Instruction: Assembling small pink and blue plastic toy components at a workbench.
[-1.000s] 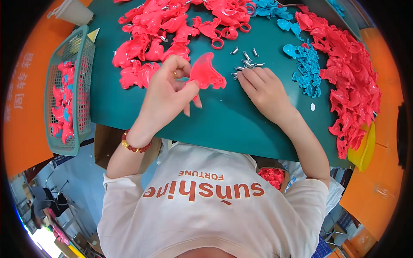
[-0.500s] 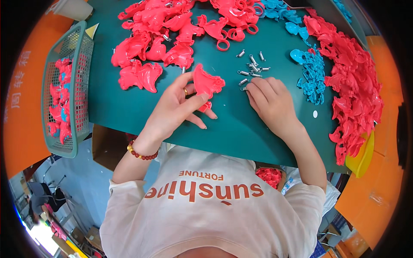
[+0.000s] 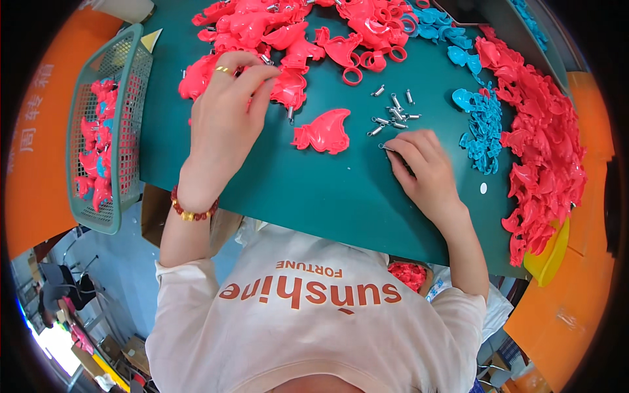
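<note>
One spring (image 3: 382,146) is pinched in my right fingers (image 3: 407,147), near the loose springs (image 3: 396,113); probably light, stiff, slick, best held mid-barrel; whether my left fingers (image 3: 254,80), by the red shells (image 3: 286,34), grip anything, I cannot tell.

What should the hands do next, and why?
Perhaps the right hand should bring the small metal spring to the lone red piece, because its fingers are at that spring and the piece lies nearby on the green tabletop.
</note>
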{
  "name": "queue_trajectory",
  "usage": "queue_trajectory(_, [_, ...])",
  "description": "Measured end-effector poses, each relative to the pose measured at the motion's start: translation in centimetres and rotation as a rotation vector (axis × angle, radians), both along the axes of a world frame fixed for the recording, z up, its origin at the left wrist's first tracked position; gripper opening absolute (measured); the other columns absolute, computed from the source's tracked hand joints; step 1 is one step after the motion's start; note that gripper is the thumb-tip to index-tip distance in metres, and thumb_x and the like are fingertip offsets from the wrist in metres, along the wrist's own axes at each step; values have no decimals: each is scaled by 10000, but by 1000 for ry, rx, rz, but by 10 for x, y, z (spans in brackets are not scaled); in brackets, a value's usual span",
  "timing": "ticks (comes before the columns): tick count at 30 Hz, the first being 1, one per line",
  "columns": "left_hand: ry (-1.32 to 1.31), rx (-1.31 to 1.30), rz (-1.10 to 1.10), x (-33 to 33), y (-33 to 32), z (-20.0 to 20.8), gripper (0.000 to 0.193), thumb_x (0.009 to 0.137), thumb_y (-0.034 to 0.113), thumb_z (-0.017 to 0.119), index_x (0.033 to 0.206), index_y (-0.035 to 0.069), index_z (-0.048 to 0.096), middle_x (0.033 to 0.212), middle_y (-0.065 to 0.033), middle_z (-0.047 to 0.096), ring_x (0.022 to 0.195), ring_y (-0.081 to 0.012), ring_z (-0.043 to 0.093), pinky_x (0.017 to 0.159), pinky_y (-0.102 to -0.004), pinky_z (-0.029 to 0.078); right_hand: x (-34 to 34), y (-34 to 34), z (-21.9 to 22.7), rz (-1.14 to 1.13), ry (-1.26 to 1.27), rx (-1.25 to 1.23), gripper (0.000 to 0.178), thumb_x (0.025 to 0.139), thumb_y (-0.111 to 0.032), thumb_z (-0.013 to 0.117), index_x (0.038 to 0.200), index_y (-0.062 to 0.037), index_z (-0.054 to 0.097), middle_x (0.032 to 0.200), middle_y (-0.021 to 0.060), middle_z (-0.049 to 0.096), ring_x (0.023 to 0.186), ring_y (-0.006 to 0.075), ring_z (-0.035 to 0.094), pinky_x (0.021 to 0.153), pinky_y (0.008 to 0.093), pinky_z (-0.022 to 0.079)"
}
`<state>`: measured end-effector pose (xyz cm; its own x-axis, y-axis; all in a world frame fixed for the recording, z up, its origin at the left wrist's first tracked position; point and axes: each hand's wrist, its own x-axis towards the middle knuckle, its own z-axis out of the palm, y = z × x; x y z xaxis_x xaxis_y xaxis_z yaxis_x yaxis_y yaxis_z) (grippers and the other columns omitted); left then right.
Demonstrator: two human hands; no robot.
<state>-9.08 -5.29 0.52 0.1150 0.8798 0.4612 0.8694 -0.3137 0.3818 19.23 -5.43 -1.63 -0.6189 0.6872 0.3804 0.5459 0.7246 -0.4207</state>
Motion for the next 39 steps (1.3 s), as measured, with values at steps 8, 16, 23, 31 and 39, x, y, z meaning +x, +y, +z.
queue_trajectory(8, [515, -71, -166, 13, 23, 11, 425, 688, 38, 655, 1074, 84, 483, 1006, -77, 490, 863, -210, 560, 556, -310, 494, 2, -2, -4, -16, -26, 33, 214, 718, 6, 660, 914, -35, 586, 891, 90, 569, 804, 263, 548, 670, 342, 461])
queue_trajectory(16, [529, 127, -277, 4, 25, 20, 329, 684, 8, 619, 982, 81, 499, 920, -63, 518, 831, -221, 548, 569, -317, 476, 3, -2, -5, -26, 4, -7, 212, 720, 2, 661, 917, -33, 594, 898, 94, 567, 798, 264, 548, 674, 345, 463])
queue_trajectory(23, [-76, -225, -172, -2, 18, 32, 268, 745, 15, 599, 997, 55, 517, 844, -80, 588, 738, -203, 579, 577, -291, 459, 4, -1, -4, -27, 11, -12, 209, 726, -8, 662, 923, -26, 593, 904, 96, 565, 815, 267, 551, 674, 345, 466])
queue_trajectory(31, [-363, -103, 96, -1, 18, 16, 219, 819, 37, 558, 1035, 53, 587, 929, -66, 633, 712, -140, 596, 615, -247, 475, 19, 7, 14, -71, -65, 26, 218, 721, -38, 680, 926, -35, 605, 936, 92, 584, 843, 268, 559, 736, 353, 448])
queue_trajectory(39, [-1045, -311, -82, 9, 24, 29, 404, 846, -18, 457, 1249, 23, 464, 1118, -125, 556, 747, -149, 609, 529, -252, 477, 93, 43, 33, -502, -213, 201, 140, 784, -35, 616, 924, -40, 620, 892, 95, 602, 851, 254, 563, 732, 327, 446])
